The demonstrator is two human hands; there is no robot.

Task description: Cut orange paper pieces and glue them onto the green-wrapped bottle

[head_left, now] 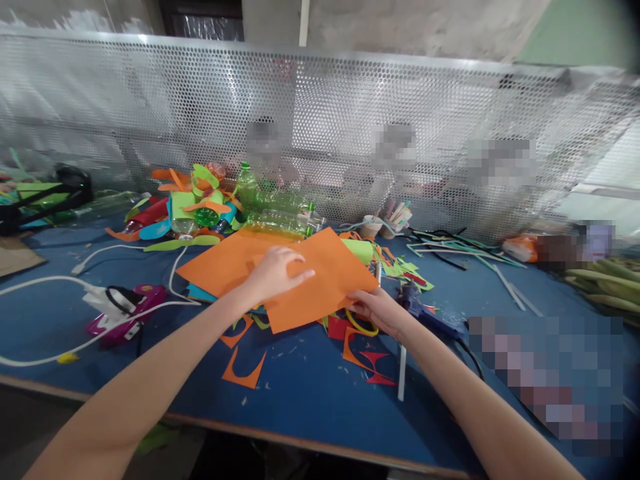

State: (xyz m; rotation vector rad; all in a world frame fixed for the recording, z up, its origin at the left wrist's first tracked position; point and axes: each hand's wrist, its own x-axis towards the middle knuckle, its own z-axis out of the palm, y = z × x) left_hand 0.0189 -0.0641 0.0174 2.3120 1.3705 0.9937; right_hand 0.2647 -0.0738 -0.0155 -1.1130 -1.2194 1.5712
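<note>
A sheet of orange paper (320, 287) lies tilted over another orange sheet (220, 263) near the middle of the blue table. My left hand (277, 273) rests on the paper, thumb and fingers apart. At the sheet's right corner, my right hand (373, 307) pinches the edge, with some fingertips hidden by the paper. Cut orange scraps (244, 370) and red scraps (377, 370) are scattered in front. Just beside my right wrist sits a dark blue glue gun (430, 317), and a yellow ring (363, 327) shows beneath that hand.
Plastic bottles (280, 203) and colourful paper-and-bottle models (195, 200) stand at the back left. A purple power strip (133, 313) with white cables is at left. Cups of sticks (395, 220) stand by the perforated metal screen (330, 120). A white stick (402, 373) lies at front right.
</note>
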